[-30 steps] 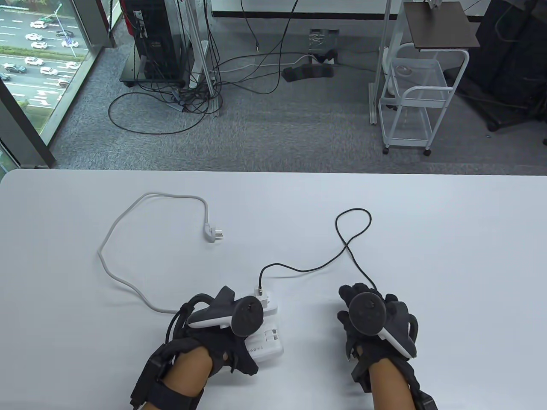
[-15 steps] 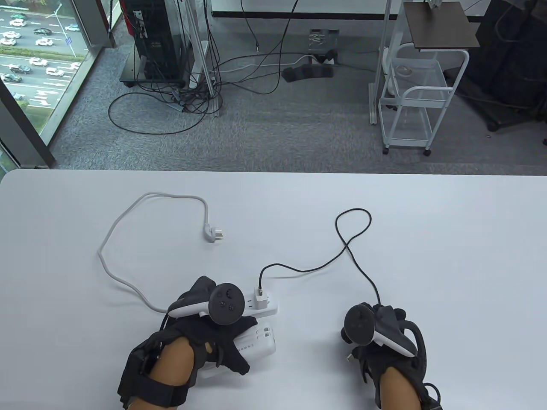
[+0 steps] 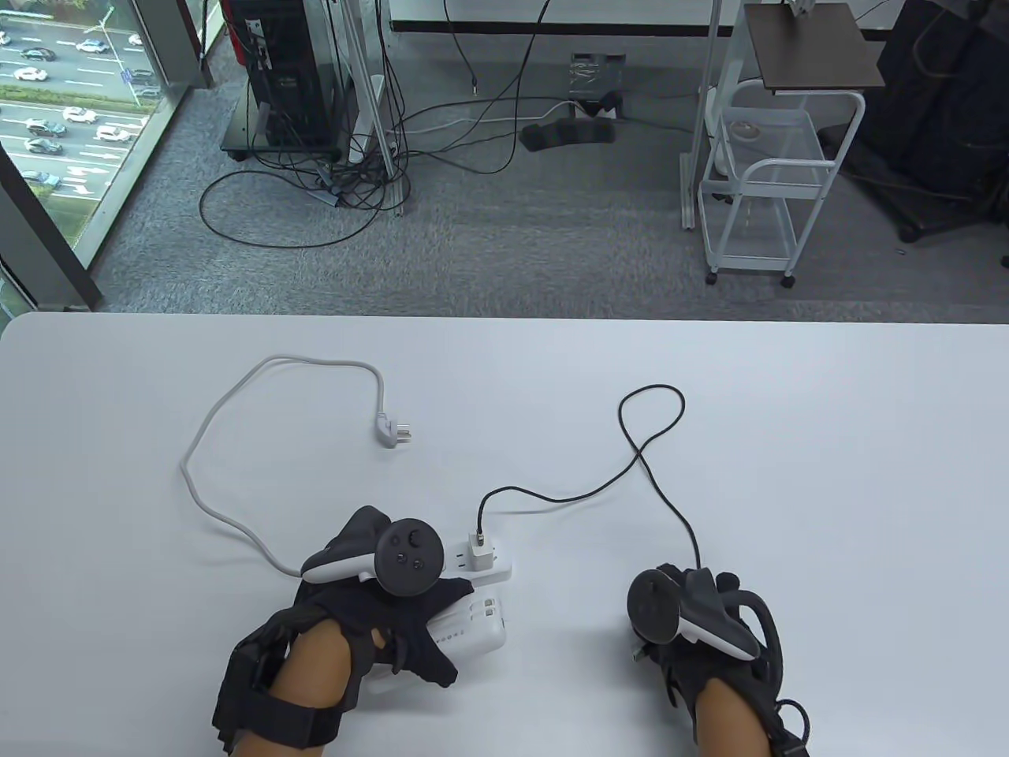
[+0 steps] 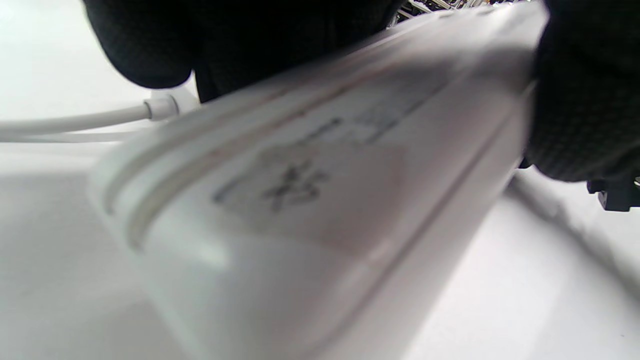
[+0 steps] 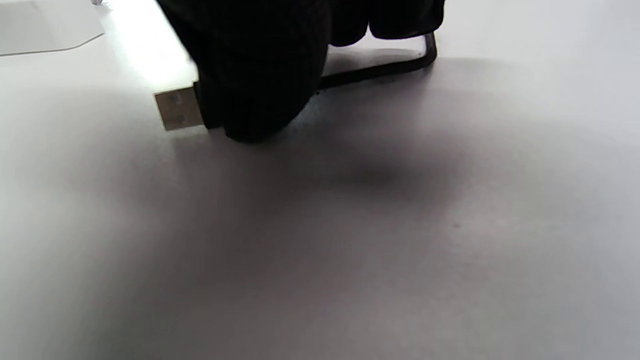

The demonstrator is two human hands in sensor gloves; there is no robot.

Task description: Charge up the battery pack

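Note:
A white battery pack lies near the table's front edge, just in front of a white power strip. My left hand grips the pack; it fills the left wrist view, blurred, between my gloved fingers. A white charger sits in the strip. Its black cable loops across the table to my right hand. My right hand pinches the cable's USB plug low over the table; the metal tip shows in the table view.
The power strip's white cord curves over the left half of the table and ends in a wall plug that lies loose on the surface. The table's far edge borders a carpeted floor.
My right hand has drawn back toward the front edge with the cable end and turned. My left hand has shifted a little left and back, tilting the battery pack.

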